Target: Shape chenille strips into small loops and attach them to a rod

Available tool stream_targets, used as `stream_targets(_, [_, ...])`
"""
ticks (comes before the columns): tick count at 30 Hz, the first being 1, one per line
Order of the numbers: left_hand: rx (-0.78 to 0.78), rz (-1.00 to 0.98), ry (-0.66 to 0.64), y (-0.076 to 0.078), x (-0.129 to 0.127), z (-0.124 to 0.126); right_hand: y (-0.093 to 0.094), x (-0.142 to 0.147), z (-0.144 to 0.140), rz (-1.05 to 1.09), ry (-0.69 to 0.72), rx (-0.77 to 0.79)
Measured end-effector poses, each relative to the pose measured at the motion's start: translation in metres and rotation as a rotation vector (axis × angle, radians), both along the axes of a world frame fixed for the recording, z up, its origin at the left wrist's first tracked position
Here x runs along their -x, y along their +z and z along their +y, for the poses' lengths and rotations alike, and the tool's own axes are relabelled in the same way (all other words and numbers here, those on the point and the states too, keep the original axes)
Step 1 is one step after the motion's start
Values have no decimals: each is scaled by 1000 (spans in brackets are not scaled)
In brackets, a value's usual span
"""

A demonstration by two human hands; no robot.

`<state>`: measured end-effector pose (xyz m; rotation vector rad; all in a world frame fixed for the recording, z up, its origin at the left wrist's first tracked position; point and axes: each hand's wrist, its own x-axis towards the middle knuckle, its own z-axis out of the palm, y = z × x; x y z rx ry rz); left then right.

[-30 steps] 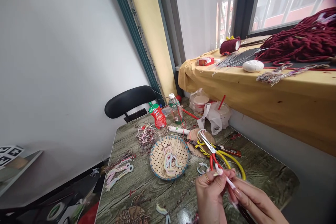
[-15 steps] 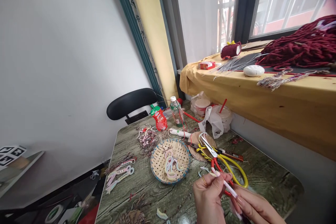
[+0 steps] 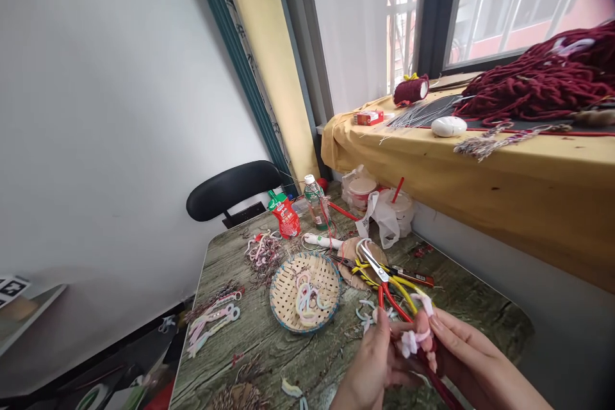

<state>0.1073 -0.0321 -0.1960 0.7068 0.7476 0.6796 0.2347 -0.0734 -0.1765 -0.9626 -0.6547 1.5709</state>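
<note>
I see the left hand and right hand meeting low over the near edge of the bench, both pinching a small pink-and-white fuzzy pipe cleaner curled between the fingertips. Just behind it lie the red-handled scissors on yellow-handled pliers, and left of those sits the woven basket with pastel loops inside. More loops lie well apart on the bench's left side.
</note>
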Motion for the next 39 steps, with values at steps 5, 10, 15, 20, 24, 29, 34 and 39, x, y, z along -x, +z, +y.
stream_targets(5, [-97,39,-89,7,4,-5,0,-9,-2,-107,-12,-55])
stream_targets(10, [-15,23,98,14,5,-1,-5,-20,-7,-447,-36,-136])
stream_targets(15, [62,-73,149,15,4,4,-10,-21,-8,-540,-33,-144])
stream_targets(20, [75,-13,184,16,1,8,-8,-18,-6,-552,-6,-194])
stream_targets(24, [-9,18,304,24,6,16,-6,-20,-5,-599,45,-245])
stream_targets(29, [-38,36,62,28,13,16,-5,-20,-3,-605,6,-237])
stream_targets(34, [56,-17,-39,21,10,11,-2,-20,-2,-619,-34,-259])
stream_targets(39, [128,-65,41,27,3,14,1,-21,-1,-645,-48,-311])
